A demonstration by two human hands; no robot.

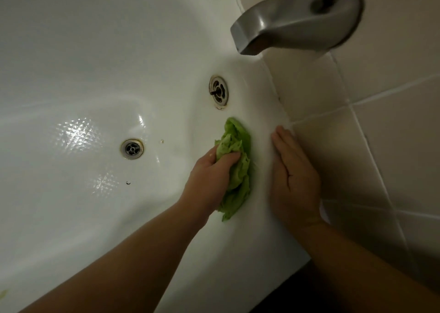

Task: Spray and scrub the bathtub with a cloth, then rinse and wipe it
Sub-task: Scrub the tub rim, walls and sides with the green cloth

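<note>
One white bathtub (pixel 83 50) fills most of the view; its surface is glossy, smooth and curved, with bright light reflections on the floor left of centre. No brand, label or writing is legible on any item. To the right stands one wall of beige square tiles (pixel 392 134), matte, with pale grout lines; the joint where tile meets tub rim shows dark marks. At the far right, one grey metal spout (pixel 292 19), brushed in finish and rounded in shape, projects from the wall over the tub end.

Two bare hands are in view. The left hand (pixel 209 177) reaches in from the near left and clutches one green cloth (pixel 235 165), fingers curled round its bunched upper part, pressing it to the sloped tub wall near the right rim. The cloth is crumpled, soft and wrinkled, and hangs below the fist; it lies just near of the overflow fitting. The right hand (pixel 294 170) lies flat, fingers straight and together, holding nothing, resting on the tub rim beside the tiles, near the cloth but apart from it.

Two round metal fittings are counted: one overflow (pixel 219 91) on the end wall, its edge stained, and one floor drain (pixel 132 149), ringed with brownish discolouration. Two small specks (pixel 128 182) lie on the tub floor near the drain.
</note>
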